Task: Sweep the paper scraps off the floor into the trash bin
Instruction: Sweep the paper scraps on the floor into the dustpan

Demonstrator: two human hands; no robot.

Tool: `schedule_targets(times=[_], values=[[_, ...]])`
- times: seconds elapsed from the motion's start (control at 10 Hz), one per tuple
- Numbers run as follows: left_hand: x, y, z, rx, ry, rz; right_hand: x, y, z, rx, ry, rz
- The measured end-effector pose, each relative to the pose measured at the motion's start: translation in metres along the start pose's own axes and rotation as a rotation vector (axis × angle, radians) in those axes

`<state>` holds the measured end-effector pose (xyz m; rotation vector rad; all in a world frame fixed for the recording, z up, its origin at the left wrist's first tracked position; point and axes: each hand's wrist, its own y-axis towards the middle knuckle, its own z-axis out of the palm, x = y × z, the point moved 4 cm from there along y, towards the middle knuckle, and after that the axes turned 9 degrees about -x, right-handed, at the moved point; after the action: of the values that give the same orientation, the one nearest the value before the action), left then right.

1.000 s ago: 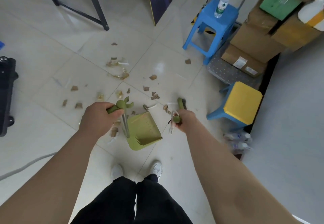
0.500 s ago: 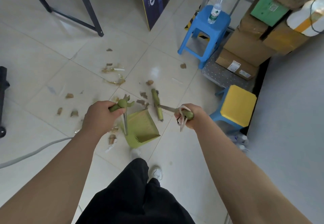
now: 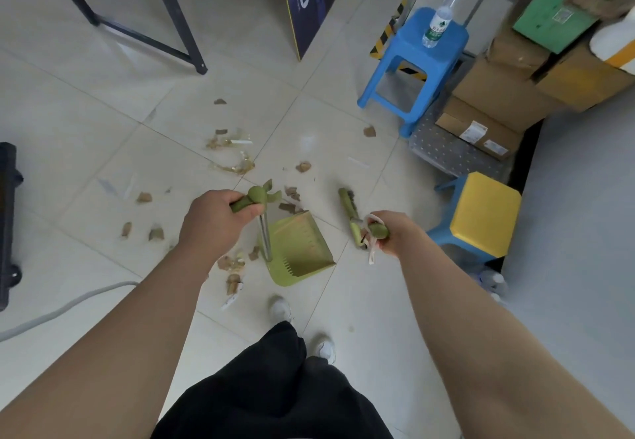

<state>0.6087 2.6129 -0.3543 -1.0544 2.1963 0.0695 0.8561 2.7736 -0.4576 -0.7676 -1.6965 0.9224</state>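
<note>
My left hand grips the green handle of an upright dustpan, whose green tray rests on the tiled floor just ahead of my feet. My right hand holds the green handle of a broom; its head lies on the floor right of the dustpan. Brown paper scraps are scattered over the tiles ahead and to the left, some right beside the dustpan's left edge. No trash bin is in view.
A blue stool with a water bottle stands ahead right, a yellow-topped stool close on the right, cardboard boxes behind. A black table leg is ahead left. A grey cable and a black case lie left.
The broom head swung from the left of my right hand, near the dustpan mouth, to the right of the dustpan. The dustpan stays on the floor in my left hand. My left foot stepped forward.
</note>
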Motion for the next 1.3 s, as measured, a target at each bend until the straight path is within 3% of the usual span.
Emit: schedule_targets(times=[0.2,0.4,0.6,0.7,0.8,0.9,1.1,1.3], values=[[-0.004,0.019,-0.006,-0.002,0.008,0.012,0.02,-0.007,0.013,0.035,0.078,0.013],[-0.019,0.029,0.001,-0.016,0.023,-0.012,0.045,-0.001,-0.028,-0.011,-0.031,-0.024],[-0.046,0.044,0.022,-0.049,-0.001,-0.035,0.088,0.028,-0.081,-0.107,0.029,-0.083],[-0.06,0.054,0.042,-0.07,-0.002,-0.073,0.118,0.048,-0.1,-0.17,-0.063,-0.102],[-0.074,0.06,0.059,-0.087,0.0,-0.137,0.155,0.09,-0.111,-0.119,-0.615,-0.295],[-0.086,0.066,0.071,-0.128,0.022,-0.197,0.169,0.119,-0.114,-0.104,-0.204,-0.076],[-0.114,0.071,0.089,-0.183,0.025,-0.28,0.188,0.129,-0.071,0.031,-0.072,-0.006],[-0.131,0.073,0.096,-0.196,0.039,-0.317,0.191,0.128,-0.03,0.155,-0.127,-0.071]])
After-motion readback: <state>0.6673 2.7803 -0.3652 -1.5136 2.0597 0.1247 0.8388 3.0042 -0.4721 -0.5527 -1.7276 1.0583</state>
